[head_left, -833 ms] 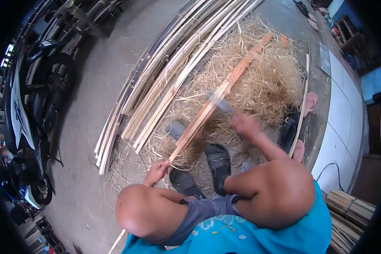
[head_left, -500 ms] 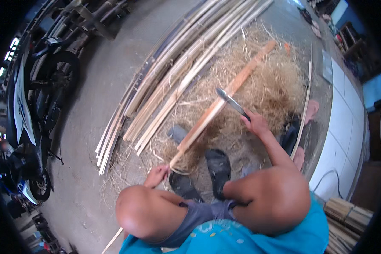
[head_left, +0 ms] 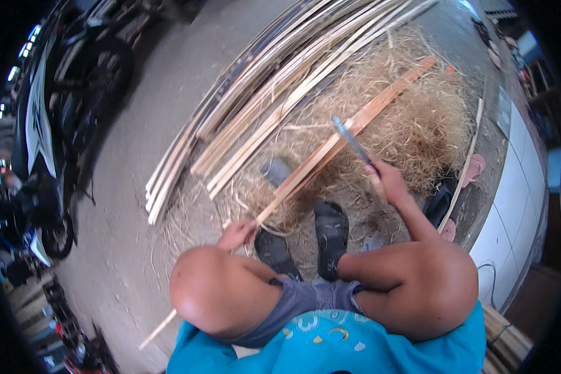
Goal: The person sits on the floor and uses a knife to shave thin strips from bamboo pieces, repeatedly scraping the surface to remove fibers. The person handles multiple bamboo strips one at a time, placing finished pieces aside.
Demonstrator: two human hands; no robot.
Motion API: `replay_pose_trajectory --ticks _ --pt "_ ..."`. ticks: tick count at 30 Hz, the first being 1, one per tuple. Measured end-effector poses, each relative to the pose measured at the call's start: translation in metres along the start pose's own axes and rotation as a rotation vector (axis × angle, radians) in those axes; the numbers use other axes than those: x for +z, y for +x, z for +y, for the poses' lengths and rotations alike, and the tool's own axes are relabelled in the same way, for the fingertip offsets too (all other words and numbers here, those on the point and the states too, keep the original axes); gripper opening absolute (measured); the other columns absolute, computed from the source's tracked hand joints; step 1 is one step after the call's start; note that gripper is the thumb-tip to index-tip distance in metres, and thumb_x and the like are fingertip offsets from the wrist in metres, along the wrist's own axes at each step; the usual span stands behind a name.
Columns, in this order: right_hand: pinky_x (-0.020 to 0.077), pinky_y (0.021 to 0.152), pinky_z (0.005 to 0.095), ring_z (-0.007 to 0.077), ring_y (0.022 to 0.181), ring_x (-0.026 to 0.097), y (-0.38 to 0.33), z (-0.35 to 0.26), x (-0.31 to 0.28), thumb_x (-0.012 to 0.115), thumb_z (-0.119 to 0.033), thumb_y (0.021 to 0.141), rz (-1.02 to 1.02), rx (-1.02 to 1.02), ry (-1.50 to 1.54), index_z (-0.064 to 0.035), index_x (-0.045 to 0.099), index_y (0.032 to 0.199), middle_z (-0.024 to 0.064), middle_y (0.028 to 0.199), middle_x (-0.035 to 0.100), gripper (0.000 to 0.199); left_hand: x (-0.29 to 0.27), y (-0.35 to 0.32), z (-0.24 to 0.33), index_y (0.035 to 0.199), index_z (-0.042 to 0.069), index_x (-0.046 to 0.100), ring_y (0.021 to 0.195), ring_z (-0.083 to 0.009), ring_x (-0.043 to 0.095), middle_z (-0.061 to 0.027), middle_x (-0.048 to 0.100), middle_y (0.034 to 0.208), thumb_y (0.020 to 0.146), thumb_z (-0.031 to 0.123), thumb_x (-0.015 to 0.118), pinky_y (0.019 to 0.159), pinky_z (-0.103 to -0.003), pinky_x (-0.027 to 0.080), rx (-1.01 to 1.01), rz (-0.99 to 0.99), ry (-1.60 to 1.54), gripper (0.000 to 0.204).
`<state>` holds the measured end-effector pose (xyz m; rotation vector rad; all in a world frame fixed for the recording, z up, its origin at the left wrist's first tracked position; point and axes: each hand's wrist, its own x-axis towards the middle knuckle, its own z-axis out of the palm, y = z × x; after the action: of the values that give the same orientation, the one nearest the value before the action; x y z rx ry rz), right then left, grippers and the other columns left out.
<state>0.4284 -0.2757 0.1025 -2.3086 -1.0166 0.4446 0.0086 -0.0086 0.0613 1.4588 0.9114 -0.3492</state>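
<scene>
My left hand (head_left: 238, 234) is closed round a long pale bamboo strip (head_left: 271, 210), near my left knee. The strip runs up and away to the right along a reddish-brown wooden board (head_left: 386, 96), and its tail comes out past my left knee. My right hand (head_left: 389, 182) grips the handle of a knife (head_left: 353, 144). Its grey blade slants across the strip about midway up the board. Fine pale shavings (head_left: 421, 134) lie heaped under and around the board. Whether the blade's edge is cutting into the strip cannot be made out.
Long split bamboo strips (head_left: 249, 118) lie bundled on the concrete floor beyond the shavings. A grey cylinder (head_left: 277, 171) sits near my dark-covered feet (head_left: 331, 234). Motorcycles stand at left. At right are another thin strip (head_left: 467, 156), pink sandals (head_left: 474, 168) and a white tiled ledge (head_left: 511, 206).
The whole view has shifted a little. The knife still crosses the strip, its blade now seen more edge-on. My left hand keeps its hold on the strip.
</scene>
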Motion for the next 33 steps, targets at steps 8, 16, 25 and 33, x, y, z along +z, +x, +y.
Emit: replay_pose_trajectory --ticks 8,16,25,33 --pt "0.0540 0.080 0.0493 0.0439 0.094 0.068 -0.027 -0.015 0.045 0.061 -0.036 0.097 0.009 -0.021 0.047 -0.0095 0.062 0.129 0.0241 0.099 0.070 0.041 0.049 0.073 0.087 0.095 -0.001 0.066 0.061 -0.0098 0.059 -0.0033 0.064 0.073 0.098 0.040 0.066 0.056 -0.026 0.048 0.119 0.121 -0.135 0.040" --pt "0.0541 0.082 0.0493 0.0448 0.097 0.067 -0.048 -0.028 0.048 0.063 -0.035 0.096 -0.136 -0.033 0.070 -0.0093 0.060 0.132 0.0251 0.106 0.069 0.044 0.023 0.042 0.060 0.109 0.000 0.068 0.066 -0.0090 0.059 -0.0022 0.064 0.075 0.099 0.031 0.066 0.057 -0.025 0.047 0.119 0.060 -0.176 0.033" --pt "0.0547 0.084 0.0472 0.0435 0.099 0.067 -0.042 -0.034 0.051 0.064 -0.033 0.096 -0.133 -0.007 0.150 -0.0080 0.061 0.131 0.0251 0.108 0.069 0.043 0.042 0.065 0.043 0.102 0.002 0.071 0.069 -0.0109 0.059 -0.0021 0.065 0.075 0.100 0.029 0.063 0.061 -0.028 0.048 0.265 0.601 -0.231 0.028" --pt "0.0547 0.083 0.0468 0.0428 0.098 0.068 -0.046 -0.028 0.057 0.064 -0.034 0.096 -0.087 -0.016 0.146 -0.0085 0.061 0.132 0.0246 0.106 0.070 0.044 0.051 0.027 0.038 0.115 0.008 0.069 0.072 -0.0275 0.062 -0.0115 0.064 0.087 0.096 0.026 0.067 0.067 -0.038 0.050 0.563 0.797 0.499 0.026"
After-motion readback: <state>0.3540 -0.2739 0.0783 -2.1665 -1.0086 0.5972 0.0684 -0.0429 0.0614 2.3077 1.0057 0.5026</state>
